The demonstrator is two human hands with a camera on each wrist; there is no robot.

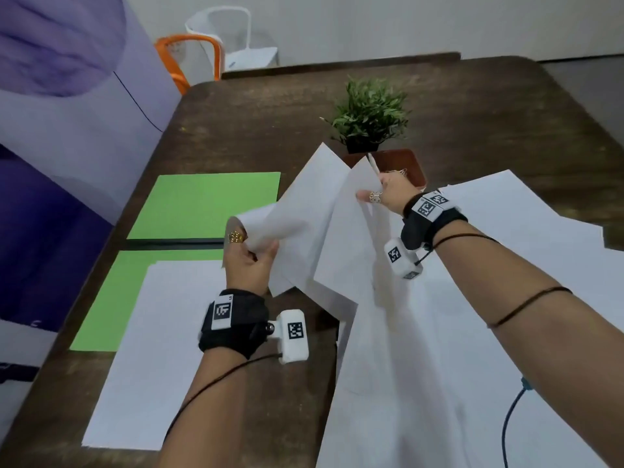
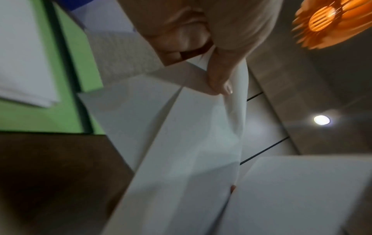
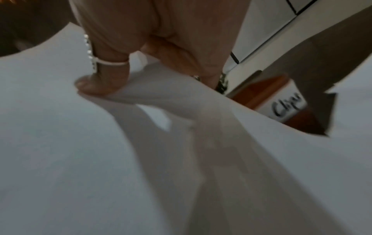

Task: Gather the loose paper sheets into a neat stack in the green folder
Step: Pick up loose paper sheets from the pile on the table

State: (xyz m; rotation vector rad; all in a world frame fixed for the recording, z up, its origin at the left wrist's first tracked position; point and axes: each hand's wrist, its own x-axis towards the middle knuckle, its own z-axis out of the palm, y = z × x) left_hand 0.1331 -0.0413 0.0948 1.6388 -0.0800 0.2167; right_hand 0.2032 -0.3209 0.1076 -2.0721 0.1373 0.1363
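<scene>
The green folder (image 1: 202,204) lies open on the left of the dark table, its near half (image 1: 101,309) partly under a white sheet (image 1: 162,349). Above the table's middle both hands hold up a loose bunch of white paper sheets (image 1: 314,224). My left hand (image 1: 250,255) grips the bunch's left edge, thumb on top (image 2: 217,76). My right hand (image 1: 381,194) pinches the sheets' far right corner (image 3: 161,89). More loose sheets (image 1: 439,332) lie spread over the right of the table.
A small potted plant (image 1: 368,113) stands behind the raised sheets on a brown box (image 1: 401,163) labelled "Clips" (image 3: 286,103). Orange (image 1: 189,59) and white (image 1: 223,32) chairs stand beyond the table's far edge. A purple wall panel (image 1: 67,96) runs along the left.
</scene>
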